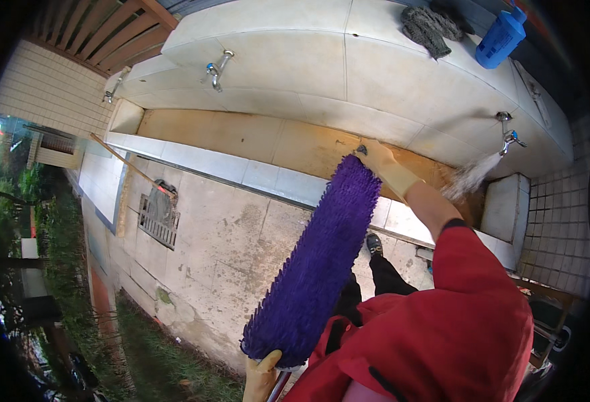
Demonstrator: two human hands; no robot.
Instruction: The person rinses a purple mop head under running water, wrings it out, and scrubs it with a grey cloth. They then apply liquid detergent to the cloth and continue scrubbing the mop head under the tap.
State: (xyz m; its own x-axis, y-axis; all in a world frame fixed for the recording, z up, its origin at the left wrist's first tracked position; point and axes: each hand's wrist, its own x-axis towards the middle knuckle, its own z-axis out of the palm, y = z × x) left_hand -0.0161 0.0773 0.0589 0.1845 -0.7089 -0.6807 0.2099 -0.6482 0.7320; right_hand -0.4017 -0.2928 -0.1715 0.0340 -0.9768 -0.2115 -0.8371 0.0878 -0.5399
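A long flat mop head with purple chenille pile (315,261) stretches diagonally before me. My right hand (379,163), in a pale yellow rubber glove, holds its far end beside a small dark piece, over the trough (214,133). At the near end, my left hand (262,374), in a similar glove, has its thumb against the pile; its other fingers are largely hidden. A metal pole (278,386) shows beside that hand. Water (471,178) sprays from the open tap (508,140) at the right into the brown-stained trough.
Another tap (217,70) sticks out of the tiled wall. A grey cloth (428,30) and a blue bottle (501,39) stand on the upper ledge. A wooden-handled mop (162,203) lies over a floor grate (157,226). The trough's white rim (229,168) borders the paved floor.
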